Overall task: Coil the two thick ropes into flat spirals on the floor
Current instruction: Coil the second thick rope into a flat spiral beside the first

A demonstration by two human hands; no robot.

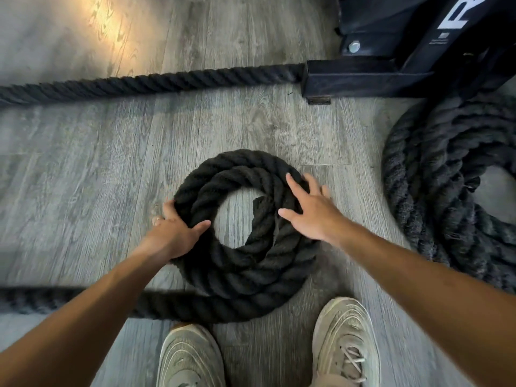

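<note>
Gripping the coil on the floor before our shoes, our left hand clasps its outer turns while our right hand presses flat, fingers spread. Rope this thick looks heavy and stiff, so hold it at the rim. A finished coil lies right.

A grey wood-plank floor carried a black rope coil in the middle, a second, looser coil at the right edge, a straight rope length running to a black steel frame base, and two pale sneakers.
</note>
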